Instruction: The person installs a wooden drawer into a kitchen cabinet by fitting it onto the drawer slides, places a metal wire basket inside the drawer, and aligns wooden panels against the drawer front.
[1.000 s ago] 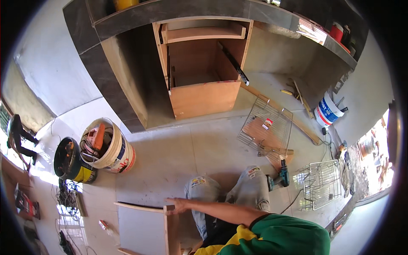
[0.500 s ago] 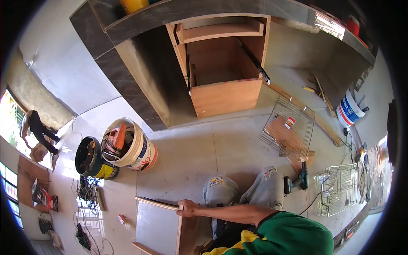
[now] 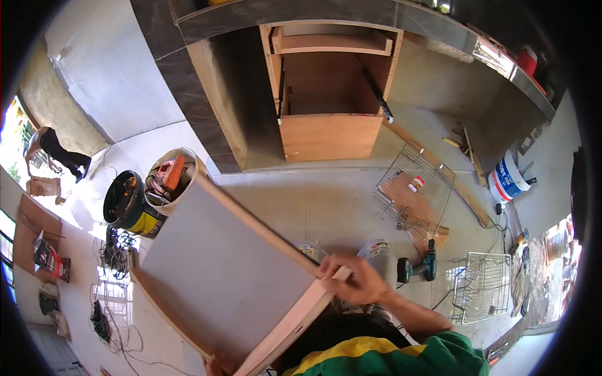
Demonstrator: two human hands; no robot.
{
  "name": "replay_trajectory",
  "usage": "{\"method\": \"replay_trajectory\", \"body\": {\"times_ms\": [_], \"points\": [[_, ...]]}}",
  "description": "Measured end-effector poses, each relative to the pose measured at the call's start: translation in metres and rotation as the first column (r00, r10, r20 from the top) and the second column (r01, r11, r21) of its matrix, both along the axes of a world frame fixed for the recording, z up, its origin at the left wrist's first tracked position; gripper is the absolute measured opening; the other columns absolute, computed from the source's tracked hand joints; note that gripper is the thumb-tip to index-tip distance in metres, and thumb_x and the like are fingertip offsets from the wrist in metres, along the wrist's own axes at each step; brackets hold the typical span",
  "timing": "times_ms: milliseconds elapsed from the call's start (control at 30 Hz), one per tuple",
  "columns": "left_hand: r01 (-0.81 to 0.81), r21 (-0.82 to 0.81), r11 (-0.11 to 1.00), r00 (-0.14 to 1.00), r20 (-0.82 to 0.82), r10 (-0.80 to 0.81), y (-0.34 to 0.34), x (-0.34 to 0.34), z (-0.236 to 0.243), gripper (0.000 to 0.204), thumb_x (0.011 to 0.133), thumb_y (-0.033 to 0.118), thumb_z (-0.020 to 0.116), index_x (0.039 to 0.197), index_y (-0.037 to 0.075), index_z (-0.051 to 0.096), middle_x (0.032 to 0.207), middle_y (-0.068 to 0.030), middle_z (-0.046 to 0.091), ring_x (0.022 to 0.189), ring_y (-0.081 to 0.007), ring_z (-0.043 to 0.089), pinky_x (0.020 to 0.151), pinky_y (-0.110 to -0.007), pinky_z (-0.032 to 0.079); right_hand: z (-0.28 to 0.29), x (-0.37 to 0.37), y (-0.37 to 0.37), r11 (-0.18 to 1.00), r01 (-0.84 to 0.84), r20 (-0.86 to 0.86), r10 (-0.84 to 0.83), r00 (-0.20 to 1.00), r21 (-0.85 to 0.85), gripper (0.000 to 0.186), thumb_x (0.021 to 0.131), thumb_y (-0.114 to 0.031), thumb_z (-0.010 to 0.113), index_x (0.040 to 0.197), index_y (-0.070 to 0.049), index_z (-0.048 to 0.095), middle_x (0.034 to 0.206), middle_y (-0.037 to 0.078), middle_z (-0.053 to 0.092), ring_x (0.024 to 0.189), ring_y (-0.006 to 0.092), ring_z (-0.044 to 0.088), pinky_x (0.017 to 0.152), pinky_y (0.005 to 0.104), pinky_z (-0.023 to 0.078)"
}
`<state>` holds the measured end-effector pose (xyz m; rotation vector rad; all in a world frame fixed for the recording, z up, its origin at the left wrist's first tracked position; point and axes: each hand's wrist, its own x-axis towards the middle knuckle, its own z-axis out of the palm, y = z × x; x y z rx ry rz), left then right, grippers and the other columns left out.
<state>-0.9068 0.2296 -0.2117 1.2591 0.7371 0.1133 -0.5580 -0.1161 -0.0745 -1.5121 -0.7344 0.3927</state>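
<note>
A shallow wooden drawer (image 3: 221, 271) with a grey inner panel and pale wooden sides is raised and tilted before me in the lower middle. My right hand (image 3: 351, 279) grips its right corner, fingers wrapped over the edge. At the lower edge of the picture, my left hand (image 3: 215, 363), mostly cut off, holds the drawer's near left corner. Beyond it stands a plywood cabinet (image 3: 329, 135) with a narrow upper drawer and black slide rails. A cordless drill (image 3: 429, 260) lies just right of my knees.
Two buckets of tools (image 3: 175, 166) stand at left, beside tangled cables (image 3: 116, 263). Wire racks (image 3: 480, 288) and wooden strips (image 3: 470, 207) lie at right, near a white bucket (image 3: 506, 178). A bent-over person (image 3: 63, 150) is at the far left. A dark tiled counter (image 3: 326, 14) runs along the back.
The drawer has come up off the floor toward the middle, now tilted and larger in view. My right hand has moved right with its corner. My left hand has come into view.
</note>
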Motion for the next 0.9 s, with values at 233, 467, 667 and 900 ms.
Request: {"method": "replay_trajectory", "body": {"times_ms": [233, 467, 667, 900], "points": [[0.2, -0.066, 0.978, 0.98, -0.01, -0.201, -0.028, 0.118, 0.055, 0.024, 0.078, 0.013, 0.056, 0.099, 0.003, 0.052, 0.069, -0.0031, 0.053, 0.059, -0.0133, 0.053, 0.05, -0.028, 0.046, 0.059, 0.099, -0.172, 0.963, 0.264, -0.205, -0.268, 0.941, -0.052, 0.067, 0.094, -0.06, 0.038, 0.124, -0.001, 0.05, 0.121, 0.026, 0.054, 0.086, 0.029, 0.066, 0.067, 0.0385, 0.057], [0.289, -0.137, 0.947, 0.917, -0.244, -0.315, -0.078, 0.234, 0.089, 0.054, 0.069, 0.009, 0.059, 0.121, 0.007, 0.047, 0.099, -0.0091, 0.054, 0.089, -0.0222, 0.056, 0.071, -0.034, 0.051, -0.015, 0.22, -0.151, 0.925, 0.305, -0.602, -0.379, 0.703, -0.225, 0.07, 0.093, -0.059, 0.041, 0.139, -0.006, 0.039, 0.127, 0.019, 0.049, 0.1, 0.0292, 0.059, 0.082, 0.0447, 0.052], [0.463, -0.026, 0.886, 0.858, -0.238, -0.455, -0.059, 0.283, 0.05, 0.065, 0.072, 0.014, 0.062, 0.132, 0.008, 0.036, 0.105, -0.0098, 0.054, 0.095, -0.0231, 0.055, 0.08, -0.034, 0.05, -0.047, 0.272, -0.144, 0.897, 0.374, -0.283, -0.431, 0.857, -0.233, 0.072, 0.084, -0.036, 0.06, 0.145, -0.011, 0.031, 0.127, 0.013, 0.049, 0.114, 0.0208, 0.046, 0.094, 0.034, 0.041], [0.479, -0.022, 0.878, 0.825, -0.331, -0.458, -0.054, 0.322, 0.072, 0.069, 0.075, 0.017, 0.063, 0.135, 0.008, 0.031, 0.105, -0.0103, 0.054, 0.094, -0.0235, 0.056, 0.08, -0.035, 0.051, -0.043, 0.339, -0.159, 0.849, 0.507, -0.315, -0.526, 0.79, -0.146, 0.067, 0.085, -0.041, 0.058, 0.139, -0.008, 0.035, 0.116, 0.017, 0.056, 0.107, 0.0252, 0.053, 0.091, 0.0363, 0.043]]}}
